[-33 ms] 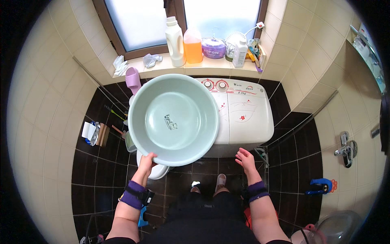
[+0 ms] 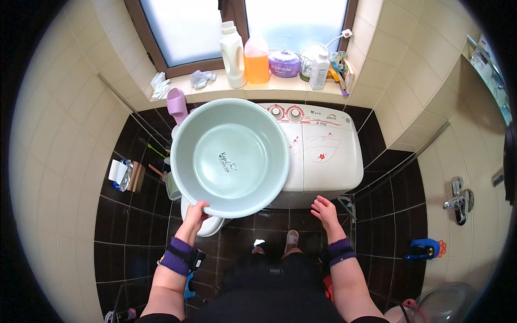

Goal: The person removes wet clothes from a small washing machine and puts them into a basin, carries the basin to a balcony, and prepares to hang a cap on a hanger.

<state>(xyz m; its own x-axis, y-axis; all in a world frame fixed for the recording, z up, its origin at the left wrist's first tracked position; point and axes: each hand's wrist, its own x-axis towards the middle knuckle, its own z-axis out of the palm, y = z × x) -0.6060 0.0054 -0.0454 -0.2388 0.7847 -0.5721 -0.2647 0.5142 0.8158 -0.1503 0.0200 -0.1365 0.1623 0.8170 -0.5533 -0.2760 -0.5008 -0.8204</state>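
A large round pale-green basin with a small printed bear drawing on its bottom covers the left part of the white washing machine. Its near rim is gripped by my left hand, thumb on top and the other fingers mostly hidden by the wall. Nothing is inside the basin. My right hand is in the air just off the machine's front edge, fingers loosely stretched and holding nothing. Two red-ringed knobs show on the machine's panel, right of the basin.
Behind, the windowsill holds a white jug, an orange-filled bottle, a purple tub and a white bottle. A lilac slipper is left of the basin. A faucet juts from the right wall. Part of a white lid shows below the basin.
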